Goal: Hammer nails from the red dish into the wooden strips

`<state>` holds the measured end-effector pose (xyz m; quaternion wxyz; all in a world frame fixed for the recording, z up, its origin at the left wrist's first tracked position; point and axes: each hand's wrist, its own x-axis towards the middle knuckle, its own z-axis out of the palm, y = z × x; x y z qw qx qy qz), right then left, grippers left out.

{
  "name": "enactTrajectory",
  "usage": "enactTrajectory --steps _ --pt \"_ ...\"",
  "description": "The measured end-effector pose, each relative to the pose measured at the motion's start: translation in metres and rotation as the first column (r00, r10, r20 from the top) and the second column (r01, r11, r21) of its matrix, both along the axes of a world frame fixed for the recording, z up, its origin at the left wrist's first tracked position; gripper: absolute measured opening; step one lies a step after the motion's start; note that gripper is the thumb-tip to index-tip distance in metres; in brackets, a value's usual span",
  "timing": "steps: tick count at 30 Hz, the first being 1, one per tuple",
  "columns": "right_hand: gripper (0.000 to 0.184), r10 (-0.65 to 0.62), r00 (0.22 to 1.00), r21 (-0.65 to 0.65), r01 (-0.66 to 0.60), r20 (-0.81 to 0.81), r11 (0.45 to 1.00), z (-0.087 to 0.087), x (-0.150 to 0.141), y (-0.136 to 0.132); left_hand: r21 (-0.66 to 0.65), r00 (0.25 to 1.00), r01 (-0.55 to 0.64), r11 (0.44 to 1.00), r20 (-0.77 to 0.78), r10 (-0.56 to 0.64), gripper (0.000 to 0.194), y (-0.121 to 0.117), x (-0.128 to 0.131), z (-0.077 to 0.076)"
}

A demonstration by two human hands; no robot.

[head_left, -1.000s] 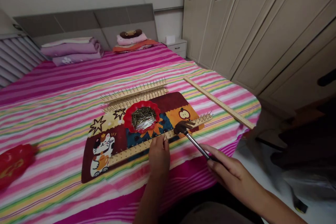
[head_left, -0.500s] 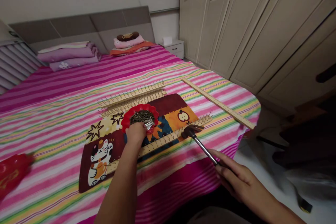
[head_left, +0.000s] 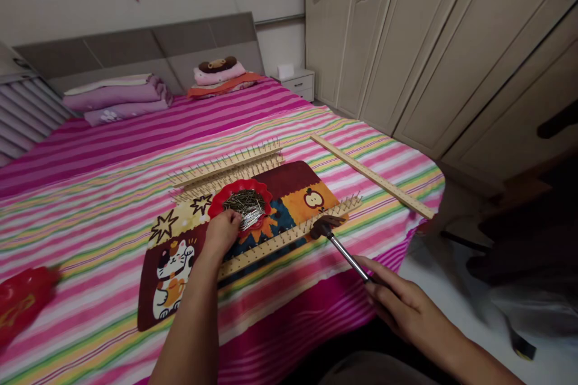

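My left hand (head_left: 224, 230) is at the near left rim of a red scalloped bowl (head_left: 217, 203), its fingers pinched together; whatever they hold is too small to make out. Many loose nails (head_left: 247, 206) fill the bowl. My right hand (head_left: 401, 304) is closed round the handle of a claw hammer (head_left: 345, 249). The hammer's dark head rests on or just over a wooden strip (head_left: 271, 245) with nails standing along its right part. Bowl and strip lie on a patterned mat (head_left: 302, 174) with a cat picture.
Behind the bowl lie wooden strips (head_left: 230, 167) bristling with upright nails. A bare wooden strip (head_left: 370, 174) lies to the right on the striped bedspread (head_left: 90, 216). At the left edge is a red object (head_left: 27, 295). Folded bedding (head_left: 120, 96) sits by the headboard.
My left hand has drawn back from the nails toward the left rim of the bowl. My right hand and the hammer stay nearly in place.
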<state>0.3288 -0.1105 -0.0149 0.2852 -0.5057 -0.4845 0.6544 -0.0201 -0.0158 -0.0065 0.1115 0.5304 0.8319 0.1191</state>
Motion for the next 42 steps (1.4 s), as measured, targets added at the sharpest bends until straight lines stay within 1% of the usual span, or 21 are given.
enactTrajectory --steps 2,4,5,7,9,12,14,17,19,20,21,24,26,28,31,33,34,36,38,40,42 --pt "0.061 -0.007 1.000 0.009 0.007 -0.011 1.000 0.000 -0.002 -0.001 0.094 0.988 -0.051 0.994 0.152 0.037 0.019 -0.003 -0.007 -0.003" --pt "0.059 -0.016 1.000 0.020 0.016 -0.004 1.000 0.001 -0.004 -0.003 0.180 0.938 -0.114 0.977 0.345 0.046 0.018 -0.006 -0.012 -0.004" --pt "0.058 -0.017 1.000 0.024 0.017 0.001 1.000 0.001 -0.004 -0.003 0.221 0.893 -0.152 0.963 0.448 0.038 0.019 -0.008 -0.012 -0.004" --pt "0.058 -0.012 1.000 0.033 0.012 0.011 0.999 0.002 -0.005 -0.004 0.277 0.772 -0.231 0.933 0.636 0.002 0.025 -0.013 -0.010 0.000" --pt "0.059 0.003 1.000 0.035 -0.003 0.025 0.999 0.003 -0.004 -0.005 0.278 0.632 -0.306 0.911 0.774 -0.024 0.034 -0.020 -0.003 0.006" --pt "0.060 0.015 0.999 0.034 -0.016 0.033 0.999 0.003 -0.002 -0.006 0.224 0.448 -0.397 0.890 0.894 -0.025 0.044 -0.034 0.010 0.014" --pt "0.063 0.022 0.999 0.036 -0.023 0.026 0.999 0.003 0.000 -0.005 0.193 0.361 -0.450 0.872 0.933 -0.020 0.048 -0.045 0.019 0.015" --pt "0.064 0.023 0.999 0.042 -0.024 0.033 0.999 0.002 0.001 -0.005 0.142 0.269 -0.479 0.866 0.963 -0.010 0.042 -0.059 0.030 0.015" --pt "0.063 0.020 0.999 0.049 -0.021 0.030 0.999 0.001 0.001 -0.004 0.107 0.236 -0.472 0.875 0.972 0.008 0.040 -0.067 0.035 0.017" --pt "0.062 0.018 1.000 0.051 -0.019 0.025 0.999 0.001 0.001 -0.004 0.103 0.241 -0.468 0.878 0.970 0.014 0.041 -0.069 0.038 0.019" --pt "0.062 0.018 1.000 0.050 -0.019 0.018 0.999 0.000 0.001 -0.005 0.117 0.265 -0.466 0.877 0.964 0.012 0.042 -0.071 0.040 0.021" --pt "0.062 0.026 1.000 0.047 -0.026 -0.004 0.999 0.000 0.001 -0.005 0.245 0.391 -0.449 0.860 0.919 -0.058 0.043 -0.073 0.046 0.030" --pt "0.061 0.028 0.999 0.055 -0.027 -0.016 0.998 -0.001 0.001 -0.006 0.320 0.456 -0.434 0.842 0.884 -0.101 0.043 -0.072 0.048 0.034" --pt "0.059 0.027 0.999 0.065 -0.026 -0.017 0.998 -0.002 0.001 -0.007 0.345 0.507 -0.419 0.840 0.856 -0.100 0.041 -0.073 0.051 0.033" --pt "0.058 0.028 0.999 0.066 -0.027 -0.017 0.997 -0.002 0.002 -0.007 0.380 0.599 -0.378 0.844 0.796 -0.090 0.035 -0.077 0.058 0.023" --pt "0.057 0.039 0.999 0.066 -0.037 -0.026 0.997 -0.002 0.002 -0.007 0.369 0.605 -0.376 0.850 0.792 -0.076 0.034 -0.080 0.066 0.012" --pt "0.057 0.045 0.999 0.068 -0.043 -0.027 0.997 -0.002 0.002 -0.007 0.344 0.584 -0.397 0.851 0.810 -0.056 0.036 -0.080 0.071 0.006" --pt "0.056 0.047 0.999 0.073 -0.046 -0.015 0.996 -0.001 0.002 -0.007 0.279 0.517 -0.463 0.841 0.856 0.000 0.039 -0.081 0.082 -0.007" --pt "0.056 0.030 1.000 0.079 -0.030 0.001 0.996 -0.001 0.001 -0.008 0.254 0.485 -0.516 0.818 0.874 0.034 0.037 -0.080 0.091 -0.019" --pt "0.057 0.019 1.000 0.077 -0.020 0.009 0.997 0.000 0.000 -0.009 0.260 0.505 -0.538 0.802 0.861 0.060 0.032 -0.079 0.098 -0.031" --pt "0.057 0.021 1.000 0.069 -0.022 0.011 0.997 0.001 -0.001 -0.009 0.268 0.554 -0.542 0.796 0.827 0.099 0.029 -0.077 0.102 -0.040"
